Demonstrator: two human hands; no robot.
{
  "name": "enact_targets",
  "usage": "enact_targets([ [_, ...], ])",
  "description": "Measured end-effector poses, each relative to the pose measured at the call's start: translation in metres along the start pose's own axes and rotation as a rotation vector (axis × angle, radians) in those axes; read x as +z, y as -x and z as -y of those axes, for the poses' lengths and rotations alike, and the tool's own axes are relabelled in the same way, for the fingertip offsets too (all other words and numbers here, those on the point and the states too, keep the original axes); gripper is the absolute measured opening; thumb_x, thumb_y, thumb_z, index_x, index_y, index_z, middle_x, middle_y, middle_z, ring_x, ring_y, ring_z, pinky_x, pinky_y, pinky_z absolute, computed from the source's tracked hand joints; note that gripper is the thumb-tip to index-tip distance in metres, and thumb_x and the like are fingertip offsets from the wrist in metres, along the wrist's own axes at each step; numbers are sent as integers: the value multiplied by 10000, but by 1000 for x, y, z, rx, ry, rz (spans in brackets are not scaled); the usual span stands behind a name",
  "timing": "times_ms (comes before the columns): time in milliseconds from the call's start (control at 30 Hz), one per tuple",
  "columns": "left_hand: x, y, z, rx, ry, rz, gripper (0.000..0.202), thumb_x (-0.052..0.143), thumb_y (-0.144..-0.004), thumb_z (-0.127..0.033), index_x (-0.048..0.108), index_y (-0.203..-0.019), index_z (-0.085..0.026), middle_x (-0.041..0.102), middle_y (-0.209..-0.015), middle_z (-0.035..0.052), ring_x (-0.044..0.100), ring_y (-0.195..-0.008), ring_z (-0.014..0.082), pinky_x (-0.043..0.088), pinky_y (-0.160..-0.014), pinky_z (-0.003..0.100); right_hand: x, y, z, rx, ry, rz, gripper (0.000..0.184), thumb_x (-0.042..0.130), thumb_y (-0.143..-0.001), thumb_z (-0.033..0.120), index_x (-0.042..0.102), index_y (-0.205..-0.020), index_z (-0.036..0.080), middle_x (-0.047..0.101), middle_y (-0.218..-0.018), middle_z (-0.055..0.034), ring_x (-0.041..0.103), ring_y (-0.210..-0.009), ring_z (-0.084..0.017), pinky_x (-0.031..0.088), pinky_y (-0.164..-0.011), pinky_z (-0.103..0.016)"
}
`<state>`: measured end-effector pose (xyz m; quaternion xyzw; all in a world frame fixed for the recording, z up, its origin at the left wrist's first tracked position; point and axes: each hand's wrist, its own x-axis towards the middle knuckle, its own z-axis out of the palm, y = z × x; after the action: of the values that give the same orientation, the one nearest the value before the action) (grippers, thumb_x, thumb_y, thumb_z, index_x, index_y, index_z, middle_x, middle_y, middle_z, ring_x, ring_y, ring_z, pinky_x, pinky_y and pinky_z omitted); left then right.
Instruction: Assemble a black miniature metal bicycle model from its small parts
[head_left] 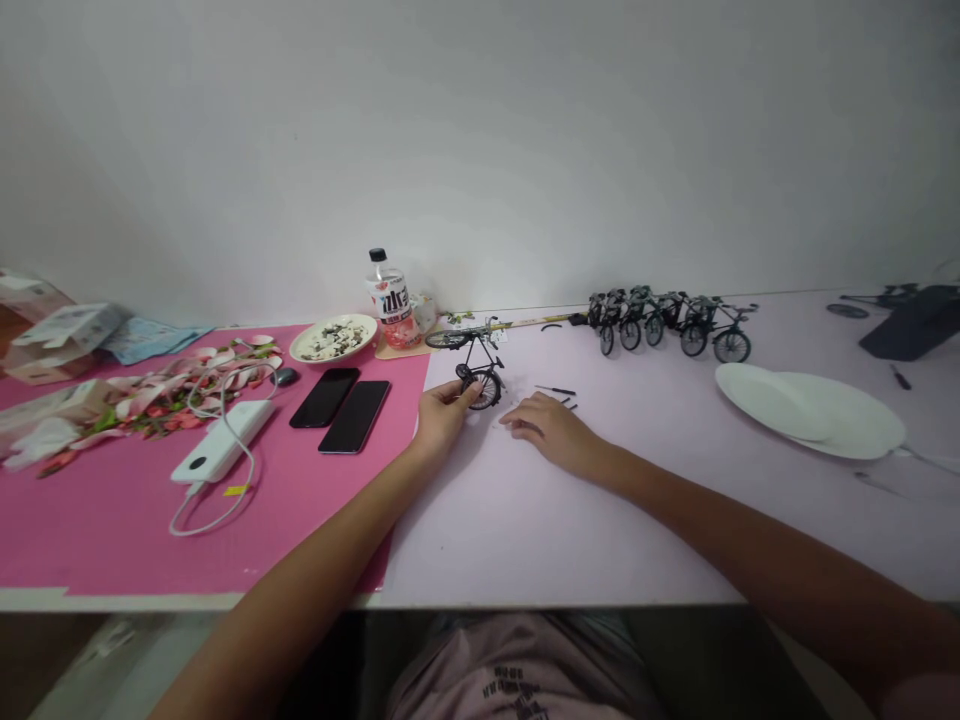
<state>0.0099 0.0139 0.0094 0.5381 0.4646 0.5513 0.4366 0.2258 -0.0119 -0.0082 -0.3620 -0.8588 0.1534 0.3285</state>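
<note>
A small black model bicycle stands tilted on the white part of the table, gripped at a wheel by my left hand. Its other wheel points to the back left. Just to the right, my right hand rests low on the tabletop, fingers stretched toward the bicycle and slightly apart, with nothing visible in them. Tiny specks lie by its fingertips, too small to name. Beyond that hand lie a thin screwdriver and small dark rod-like pieces, partly hidden by it.
Several finished-looking model bicycles stand in a row at the back right. White plates lie at the right. On the pink mat are two phones, a white power bank, artificial petals, a dish and a bottle.
</note>
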Motion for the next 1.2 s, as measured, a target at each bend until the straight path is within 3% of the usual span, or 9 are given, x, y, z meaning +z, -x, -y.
enact_targets([
  [200, 0, 2, 3, -2, -10, 8, 441, 860, -680, -579, 769, -766, -157, 724, -709, 59, 645, -709, 209, 469, -630, 296, 7, 2, 4, 23, -8, 33, 274, 518, -994, 118, 746, -1086, 239, 715, -1050, -104, 624, -1021, -268, 533, -941, -475],
  [400, 0, 2, 5, -1, -46, 16, 466, 844, -688, -610, 752, -740, -156, 697, -673, 47, 600, -660, 186, 424, -598, 286, 0, 2, 13, 42, -113, -48, 318, 417, -1031, 161, 703, -1111, 274, 621, -1082, -87, 607, -1098, -245, 521, -1000, -458],
  [567, 1, 6, -3, 45, -97, 2, 502, 825, -725, -584, 574, -566, -179, 470, -539, -34, 376, -539, 105, 256, -529, 271, -1, 0, 18, 138, -267, -155, 176, 466, -1031, 262, 640, -1006, 252, 635, -1049, -71, 611, -1039, -230, 506, -991, -434],
  [700, 4, 12, -11, 110, -105, -31, 569, 827, -738, -544, 439, -511, -195, 348, -524, -54, 333, -543, 98, 238, -539, 273, 2, -1, 19, 286, -411, -229, 190, 524, -1009, 395, 635, -1036, 243, 680, -1083, -62, 622, -1066, -226, 498, -971, -397],
  [800, 7, 15, -15, 112, -101, -31, 479, 842, -724, -517, 543, -538, -191, 459, -539, -32, 468, -604, 137, 323, -574, 272, 3, -3, 18, 388, -503, -251, 279, 563, -974, 478, 655, -1044, 224, 699, -1053, -63, 631, -999, -217, 507, -891, -368],
  [967, 11, 20, -16, 117, -104, 18, 308, 842, -725, -471, 766, -745, -173, 715, -730, 33, 637, -774, 218, 459, -700, 296, 3, -5, 16, 466, -588, -249, 351, 637, -904, 559, 677, -941, 212, 698, -919, -43, 607, -832, -188, 480, -735, -319],
  [1200, 12, 23, -20, 149, -101, 46, 280, 834, -746, -444, 806, -818, -174, 771, -828, 52, 687, -823, 235, 514, -781, 318, 2, -6, 14, 522, -681, -246, 427, 696, -849, 615, 681, -925, 195, 696, -895, -41, 584, -734, -158, 459, -672, -301],
])
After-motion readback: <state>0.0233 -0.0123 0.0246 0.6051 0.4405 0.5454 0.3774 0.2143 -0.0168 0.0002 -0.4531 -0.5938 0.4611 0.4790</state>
